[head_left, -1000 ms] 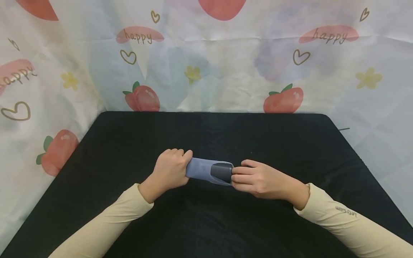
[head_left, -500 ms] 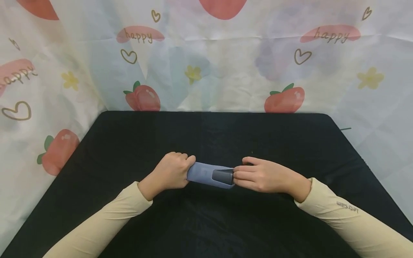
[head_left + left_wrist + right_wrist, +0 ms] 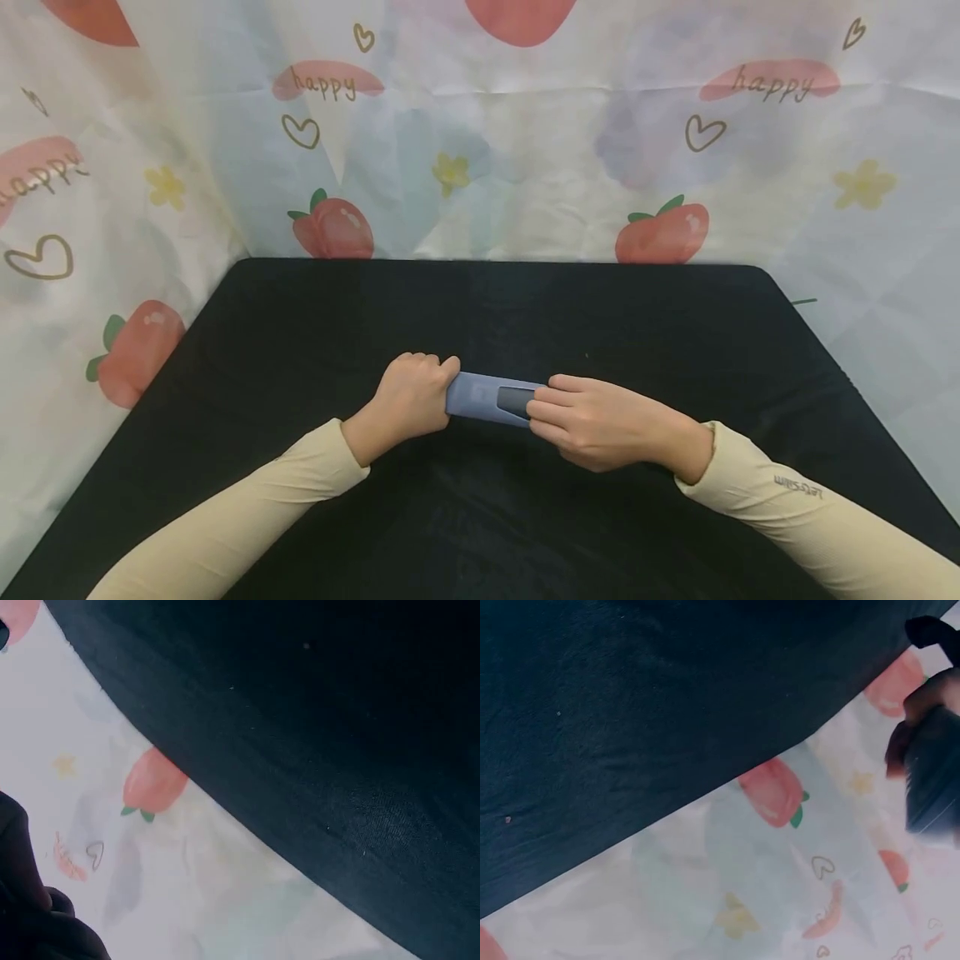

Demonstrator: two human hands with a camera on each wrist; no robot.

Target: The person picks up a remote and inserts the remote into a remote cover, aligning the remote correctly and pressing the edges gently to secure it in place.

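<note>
A slim blue-grey sleeve (image 3: 474,395) is held level between both hands, close over the black table in the head view. Through a cutout near its right end a dark grey piece (image 3: 513,402) shows. My left hand (image 3: 411,398) grips the sleeve's left end in a fist, hiding that end. With its fingertips, my right hand (image 3: 600,422) holds the right end and covers the tip of the dark piece. In the left wrist view, dark fingers (image 3: 52,926) appear at the lower left corner. The right wrist view catches the sleeve (image 3: 934,769), blurred, at its right edge.
A black cloth-covered table (image 3: 480,525) spreads beneath both hands. Behind it and along its sides hangs a pale curtain (image 3: 525,167) printed with strawberries, hearts and "happy". Both forearms wear cream sleeves.
My right hand's fingers have moved left over the sleeve's right end, so less of the dark piece shows. My left hand has shifted slightly right, still gripping the other end.
</note>
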